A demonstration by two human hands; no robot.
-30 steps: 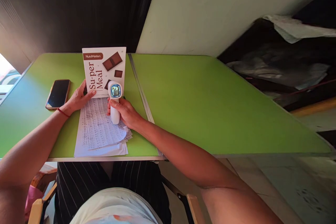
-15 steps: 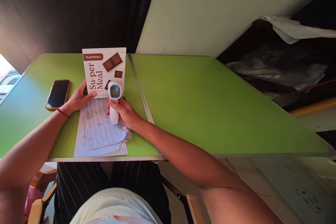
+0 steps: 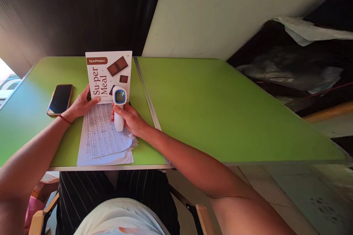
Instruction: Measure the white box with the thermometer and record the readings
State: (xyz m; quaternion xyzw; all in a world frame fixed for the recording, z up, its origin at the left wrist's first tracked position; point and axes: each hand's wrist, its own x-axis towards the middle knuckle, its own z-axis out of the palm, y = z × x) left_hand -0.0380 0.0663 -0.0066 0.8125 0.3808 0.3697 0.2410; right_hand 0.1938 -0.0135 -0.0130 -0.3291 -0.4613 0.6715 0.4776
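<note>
A white box point(image 3: 99, 60) printed "NutriMotion Su-per Meal" with brown chocolate pictures stands upright on the green table. My left hand point(image 3: 83, 103) is closed on its lower left corner, thumb on the front face. In my right hand point(image 3: 131, 119) is a white infrared thermometer point(image 3: 119, 122), fingers wrapped round its handle. The thermometer's blue-rimmed grey screen faces me, and its head overlaps the lower right of the box front. Under and in front of both lie handwritten sheets of paper point(image 3: 103, 141).
A phone point(image 3: 60, 99) with a dark screen lies left of the box. The green folding table point(image 3: 220, 110) has a metal seam right of the papers. Behind it are a dark panel point(image 3: 82, 11) and a pale wall point(image 3: 206, 14). Plastic bags point(image 3: 292, 68) lie at the right.
Almost nothing differs. The whole view has shifted very slightly; both hands keep their hold on the box and the thermometer.
</note>
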